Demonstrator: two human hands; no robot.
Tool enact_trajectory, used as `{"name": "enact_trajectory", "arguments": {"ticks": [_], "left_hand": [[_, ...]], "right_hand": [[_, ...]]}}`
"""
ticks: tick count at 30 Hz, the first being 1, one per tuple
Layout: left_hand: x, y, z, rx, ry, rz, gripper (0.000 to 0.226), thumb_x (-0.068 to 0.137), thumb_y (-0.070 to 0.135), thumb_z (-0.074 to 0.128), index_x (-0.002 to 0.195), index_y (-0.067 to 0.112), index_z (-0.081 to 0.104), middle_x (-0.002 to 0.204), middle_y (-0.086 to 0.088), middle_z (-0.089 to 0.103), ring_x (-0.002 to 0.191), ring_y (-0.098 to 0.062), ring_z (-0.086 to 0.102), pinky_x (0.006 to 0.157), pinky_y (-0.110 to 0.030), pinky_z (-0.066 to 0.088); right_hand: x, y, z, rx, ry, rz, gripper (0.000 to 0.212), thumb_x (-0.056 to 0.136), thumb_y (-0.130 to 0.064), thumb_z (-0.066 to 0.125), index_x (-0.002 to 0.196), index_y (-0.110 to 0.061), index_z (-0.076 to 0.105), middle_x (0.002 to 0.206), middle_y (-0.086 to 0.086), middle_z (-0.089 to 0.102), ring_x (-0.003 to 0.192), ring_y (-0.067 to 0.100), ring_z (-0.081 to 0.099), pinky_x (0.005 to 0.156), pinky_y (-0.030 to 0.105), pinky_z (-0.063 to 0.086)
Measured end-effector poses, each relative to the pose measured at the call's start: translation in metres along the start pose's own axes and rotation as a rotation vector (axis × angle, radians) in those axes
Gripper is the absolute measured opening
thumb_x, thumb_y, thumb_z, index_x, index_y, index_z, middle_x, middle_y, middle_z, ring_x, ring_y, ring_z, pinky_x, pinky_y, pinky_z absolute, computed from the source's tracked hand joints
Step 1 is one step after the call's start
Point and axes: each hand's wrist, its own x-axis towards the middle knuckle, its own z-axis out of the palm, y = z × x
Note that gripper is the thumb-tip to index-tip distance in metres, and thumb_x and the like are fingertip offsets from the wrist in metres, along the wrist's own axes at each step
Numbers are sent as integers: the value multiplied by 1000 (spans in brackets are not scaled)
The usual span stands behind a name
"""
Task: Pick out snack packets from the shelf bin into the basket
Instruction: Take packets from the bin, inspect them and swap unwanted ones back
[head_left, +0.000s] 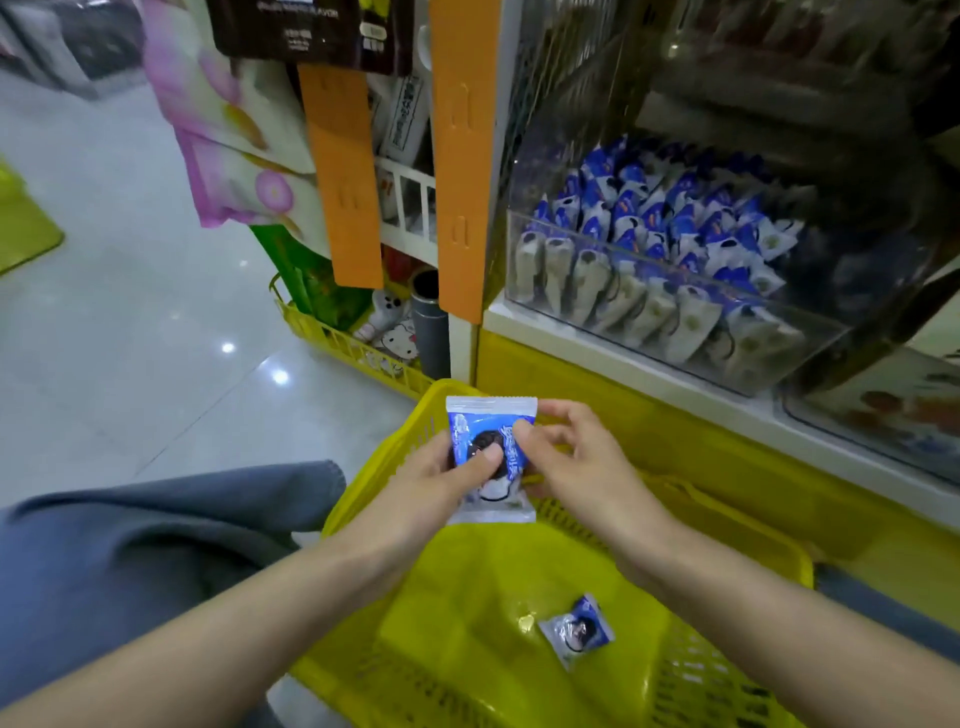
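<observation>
Blue snack packet (491, 457) is dead centre of the frame, held upright over the far corner of the yellow basket (727, 525). The left hand (431, 478) grips it with the thumb pressed on the front, and the right hand (582, 467) pinches the right edge. My worry is that it's close to the rim, so letting go here could tip it onto the floor. The wrapper looks slick too. A second packet (576, 631) lies in the basket at lower right, and the shelf bin (675, 270) at upper right looks well stocked.

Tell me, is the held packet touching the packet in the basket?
Apart. The head view shows bare basket floor between the held packet and the loose packet.
</observation>
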Motion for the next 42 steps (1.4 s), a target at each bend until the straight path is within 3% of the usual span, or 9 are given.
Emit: {"name": "enact_trajectory", "arguments": {"ticks": [5, 15, 20, 23, 28, 32, 34, 37, 42], "left_hand": [[-17, -18, -15, 198, -19, -93, 23, 89, 2, 54, 111, 12, 56, 101, -6, 68, 83, -7, 65, 75, -16, 53], [-26, -57, -31, 40, 157, -217, 18, 90, 9, 55, 106, 15, 60, 99, -6, 70, 89, -18, 67, 84, -36, 53], [-19, -57, -37, 49, 295, -150, 22, 94, 15, 48, 73, 12, 54, 56, 13, 60, 56, -3, 60, 52, -19, 52], [-17, -55, -40, 62, 311, -121, 24, 96, 18, 46, 76, 7, 54, 62, 5, 59, 62, -8, 57, 57, -22, 52], [-14, -56, -41, -57, 279, -210, 28, 95, 25, 46, 95, 1, 61, 77, -7, 68, 67, -12, 66, 60, -24, 53], [-13, -56, -42, -171, 180, -297, 20, 89, 22, 57, 102, 6, 58, 92, -10, 69, 77, -19, 67, 68, -30, 55], [-14, -58, -41, -91, 150, -295, 19, 85, 16, 63, 101, 8, 58, 90, -7, 70, 73, -12, 68, 64, -23, 56], [-13, -60, -43, -93, 192, -225, 16, 82, 9, 64, 98, 9, 62, 85, -1, 72, 71, -7, 67, 61, -19, 54], [-8, -65, -51, -66, 349, -135, 10, 84, 16, 64, 93, 12, 65, 83, 2, 73, 71, -4, 67, 60, -16, 52]], "right_hand": [[-5, 27, 19, -58, 1, -63, 12, 90, -13, 55, 82, -13, 64, 74, -4, 62, 76, 11, 56, 77, 32, 47], [0, 67, 45, -45, -33, 47, 21, 86, -9, 61, 83, 11, 63, 71, 14, 57, 72, 20, 52, 79, 53, 48], [3, 69, 48, -248, -45, -50, 20, 83, -13, 65, 67, -2, 62, 58, -2, 51, 62, 11, 48, 60, 29, 40], [0, 65, 51, -365, -26, -171, 24, 84, -17, 64, 61, -21, 57, 55, -9, 54, 55, 3, 48, 54, 23, 37], [-2, 63, 49, -724, 2, -460, 13, 90, -26, 57, 84, -17, 64, 81, -2, 62, 74, 12, 55, 64, 26, 39], [6, 63, 45, -405, 109, -234, 9, 89, -14, 57, 81, -18, 61, 70, -5, 62, 63, 2, 58, 61, 23, 46], [10, 63, 42, -214, 148, -82, 7, 91, -9, 54, 86, -11, 59, 81, 6, 65, 67, 10, 62, 61, 30, 55], [11, 63, 38, 51, 133, 116, 7, 94, -4, 47, 91, -5, 53, 97, 18, 61, 69, 12, 61, 52, 19, 54], [6, 66, 31, 8, -64, 225, 22, 92, 4, 45, 114, 2, 50, 89, 12, 58, 70, 14, 59, 59, 19, 54]]}}
